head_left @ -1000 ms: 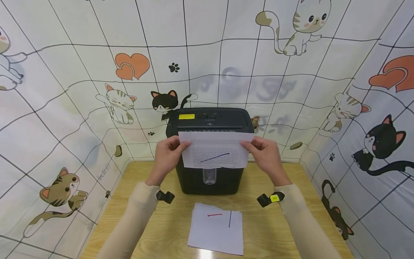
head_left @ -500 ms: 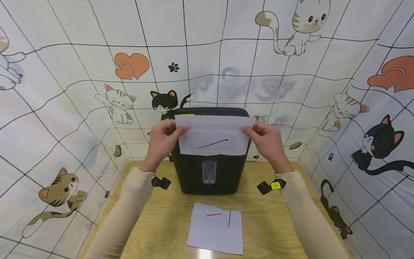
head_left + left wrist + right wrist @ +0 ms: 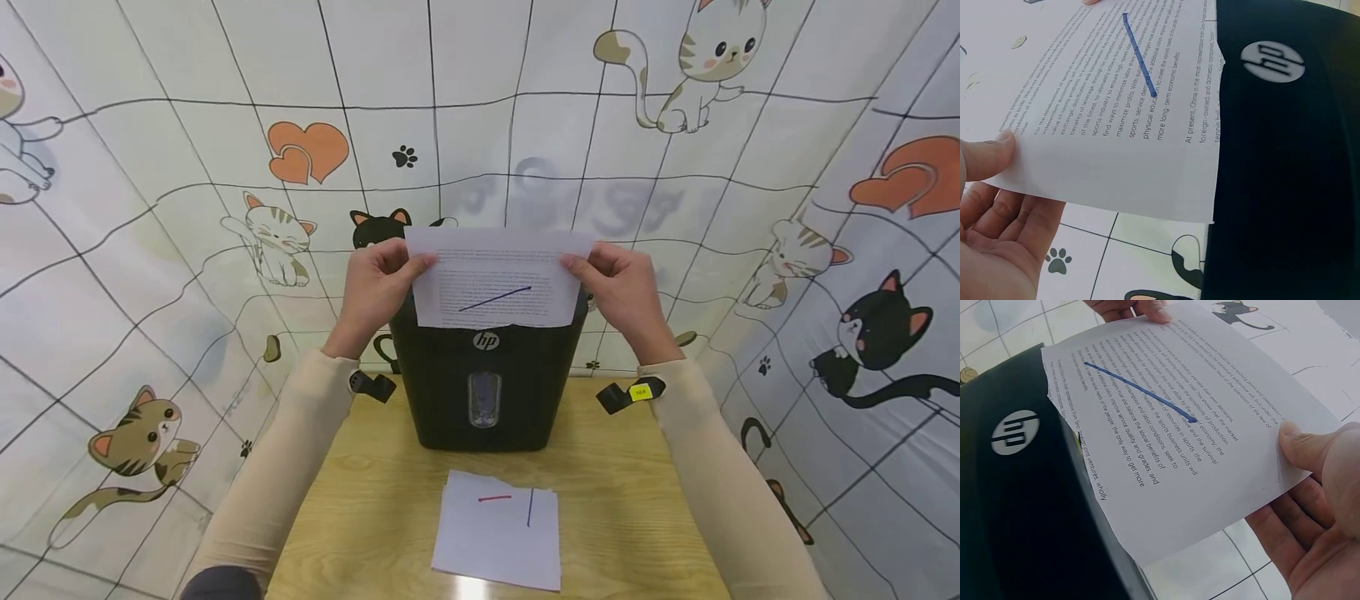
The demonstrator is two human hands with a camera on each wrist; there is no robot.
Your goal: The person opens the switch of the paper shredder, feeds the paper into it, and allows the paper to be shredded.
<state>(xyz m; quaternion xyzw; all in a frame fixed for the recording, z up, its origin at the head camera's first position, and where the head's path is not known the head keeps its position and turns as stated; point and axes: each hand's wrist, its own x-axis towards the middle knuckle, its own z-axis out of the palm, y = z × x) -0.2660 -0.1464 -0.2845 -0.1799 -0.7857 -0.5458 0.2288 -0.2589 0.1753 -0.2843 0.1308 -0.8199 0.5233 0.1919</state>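
Observation:
Both hands hold up a printed sheet of paper [image 3: 495,279] with a blue pen stroke across its text. My left hand [image 3: 377,287] pinches its left edge between thumb and fingers; my right hand [image 3: 621,287] pinches the right edge the same way. In the wrist views the sheet's lower edge looks torn and uneven. Behind and below it stands a black HP paper shredder [image 3: 442,392] with a small clear window [image 3: 484,400] in front. The sheet hides the shredder's top in the head view. Its lower edge lies close to the shredder's upper front in the left wrist view.
A small stack of white paper [image 3: 495,542] with a red and a blue stroke lies on the wooden table [image 3: 360,508] in front of the shredder. A cat-patterned curtain [image 3: 480,142] encloses the back and sides. A dark rounded object [image 3: 221,583] shows at the lower left.
Both hands have raised the sheet from in front of the shredder to over its top. The HP logo now shows beneath the sheet. The paper stack stays where it was.

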